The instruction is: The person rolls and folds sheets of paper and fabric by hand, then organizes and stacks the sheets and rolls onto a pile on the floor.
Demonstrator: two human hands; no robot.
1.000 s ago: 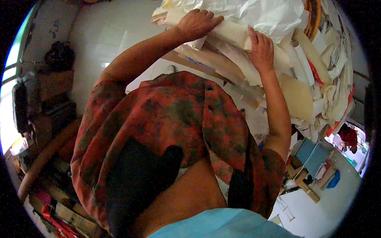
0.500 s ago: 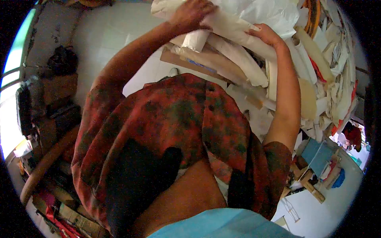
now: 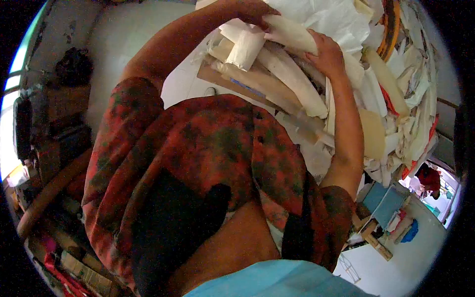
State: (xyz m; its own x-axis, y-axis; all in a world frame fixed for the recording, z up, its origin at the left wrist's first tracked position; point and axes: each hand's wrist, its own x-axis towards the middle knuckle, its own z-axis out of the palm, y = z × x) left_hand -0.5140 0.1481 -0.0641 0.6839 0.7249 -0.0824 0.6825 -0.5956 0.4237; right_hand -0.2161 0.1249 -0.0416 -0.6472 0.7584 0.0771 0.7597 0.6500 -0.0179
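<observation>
A pale roll [image 3: 288, 33] spans the space between a person's left hand [image 3: 253, 12] and right hand [image 3: 327, 55], its long axis slanting toward the wearer at the right end. The right grip is curled around that end; the left touches the opposite end, though in this dimness I cannot tell how tightly it is closed. Neither hand is clearly nearer. White sheeting [image 3: 341, 20] lies just beyond both grips; a shorter roll [image 3: 246, 51] sits just below the left.
</observation>
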